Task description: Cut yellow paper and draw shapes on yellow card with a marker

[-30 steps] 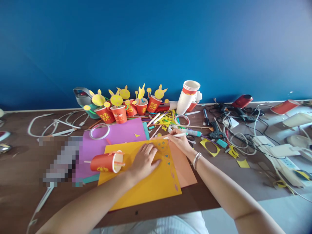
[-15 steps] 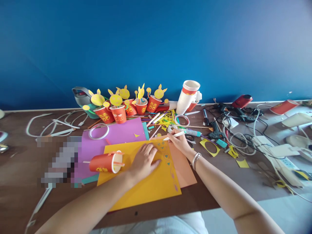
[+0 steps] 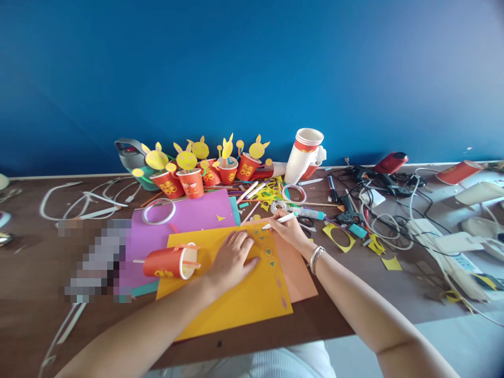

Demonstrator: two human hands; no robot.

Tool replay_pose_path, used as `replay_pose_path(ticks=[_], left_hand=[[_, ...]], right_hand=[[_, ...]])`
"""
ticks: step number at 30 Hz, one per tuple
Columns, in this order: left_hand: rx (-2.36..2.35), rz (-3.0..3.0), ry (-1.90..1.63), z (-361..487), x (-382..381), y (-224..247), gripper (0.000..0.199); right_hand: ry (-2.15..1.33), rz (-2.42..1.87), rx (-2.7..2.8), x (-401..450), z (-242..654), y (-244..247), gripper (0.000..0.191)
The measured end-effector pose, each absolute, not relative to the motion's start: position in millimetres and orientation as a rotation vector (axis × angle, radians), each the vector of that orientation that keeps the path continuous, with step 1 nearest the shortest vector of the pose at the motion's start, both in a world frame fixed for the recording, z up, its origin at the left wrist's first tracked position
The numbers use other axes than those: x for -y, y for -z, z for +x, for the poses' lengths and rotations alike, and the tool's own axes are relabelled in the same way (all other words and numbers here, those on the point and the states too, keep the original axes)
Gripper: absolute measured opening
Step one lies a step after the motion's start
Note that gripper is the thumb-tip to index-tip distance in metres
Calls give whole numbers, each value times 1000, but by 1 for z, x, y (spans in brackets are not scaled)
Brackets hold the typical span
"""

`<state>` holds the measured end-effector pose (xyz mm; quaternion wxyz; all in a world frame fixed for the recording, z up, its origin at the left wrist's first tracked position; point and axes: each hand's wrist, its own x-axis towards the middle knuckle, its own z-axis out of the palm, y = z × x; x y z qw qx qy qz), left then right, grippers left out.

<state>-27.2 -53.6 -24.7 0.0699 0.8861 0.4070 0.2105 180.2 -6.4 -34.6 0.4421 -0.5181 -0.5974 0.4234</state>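
Note:
My left hand (image 3: 233,257) lies flat, fingers apart, on a sheet of yellow-orange paper (image 3: 220,312). In my right hand (image 3: 286,229) is a white marker (image 3: 284,220) with a teal end. Its tip is at the upper right of the yellow sheet, close to small drawn marks; I cannot tell whether it touches. Drawn hearts and ovals run down that sheet's right edge. A peach sheet (image 3: 299,283) shows from under it. On the yellow sheet's left part a red paper cup (image 3: 163,262) lies on its side, with orange strips attached.
Red cups with yellow paper figures (image 3: 191,185) line the wall, beside stacked white cups (image 3: 298,163). Purple paper (image 3: 197,210) bears a tape roll (image 3: 159,222). Yellow scraps (image 3: 339,239), glue guns (image 3: 349,211) and tangled cables (image 3: 389,231) lie to the right.
The marker and my right hand have shifted very slightly left at the sheet's upper right. My left hand rests in the same place.

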Motion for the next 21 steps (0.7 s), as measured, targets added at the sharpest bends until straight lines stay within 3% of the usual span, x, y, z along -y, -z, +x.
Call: replay_pose_path(ticks=[21], left_hand=[[-1205,2662,-638,-27,53,23,25]], right_hand=[[-1039,-1321,1404,6,179,35,21]])
